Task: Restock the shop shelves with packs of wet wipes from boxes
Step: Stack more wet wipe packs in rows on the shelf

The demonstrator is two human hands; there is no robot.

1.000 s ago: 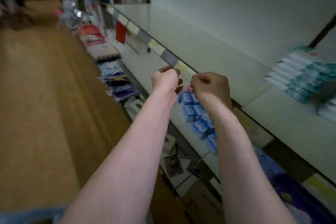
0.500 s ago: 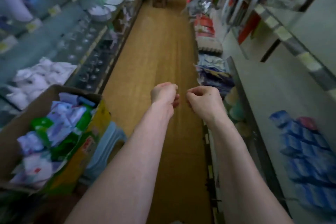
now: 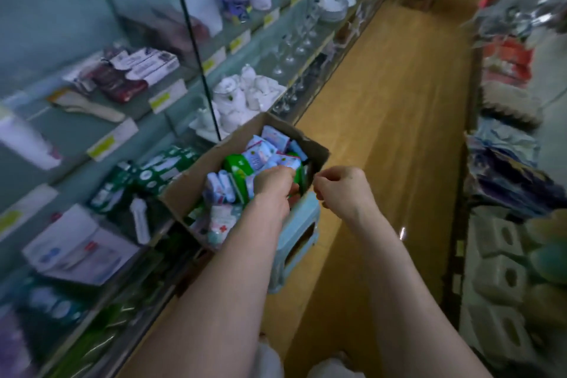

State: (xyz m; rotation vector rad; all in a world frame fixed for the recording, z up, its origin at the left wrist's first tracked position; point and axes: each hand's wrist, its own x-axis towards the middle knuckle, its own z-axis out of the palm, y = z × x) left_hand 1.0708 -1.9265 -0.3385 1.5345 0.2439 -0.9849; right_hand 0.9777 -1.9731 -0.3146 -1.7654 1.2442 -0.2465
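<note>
Left grip now in box, among packs

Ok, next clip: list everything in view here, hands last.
tan wooden floor: one, tan, aisle middle
light blue plastic stool: one, on that floor, by the left shelves
brown cardboard box: one, on the stool
wet wipe packs: many, blue, white and green, inside the box
white ceramic teapots: several, left shelves behind the box
clear stemmed glasses: a row, farther along the left shelves
left hand: one, among the packs, grip hidden
right hand: one, curled, empty, beside the box's right corner
</note>
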